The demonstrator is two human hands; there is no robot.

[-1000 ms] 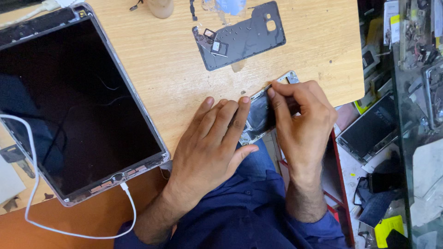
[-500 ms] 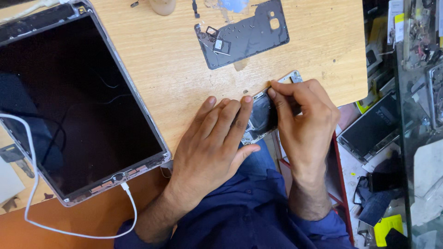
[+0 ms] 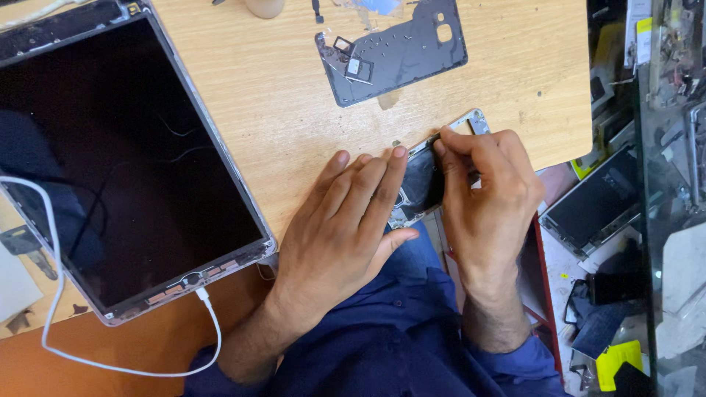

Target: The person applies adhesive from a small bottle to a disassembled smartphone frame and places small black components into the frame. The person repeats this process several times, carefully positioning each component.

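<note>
Wooden bench [image 3: 279, 110], cluttered shelving at right. Large dark tablet [image 3: 110, 162] with white cable [image 3: 44, 294]; dark back cover [image 3: 397, 51]. Opened phone [image 3: 426, 180] at bench edge: left hand [image 3: 338, 235] flat, fingers together; right hand [image 3: 485, 198] pinching its edge.

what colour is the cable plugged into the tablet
White; the cable shows best in the head view, running from the tablet edge.

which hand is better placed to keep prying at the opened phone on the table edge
Probably the right hand: its fingertips already pinch the dark panel at the top edge of the opened phone. The left hand lies flat, its fingertips at the phone's side, better for steadying.
</note>
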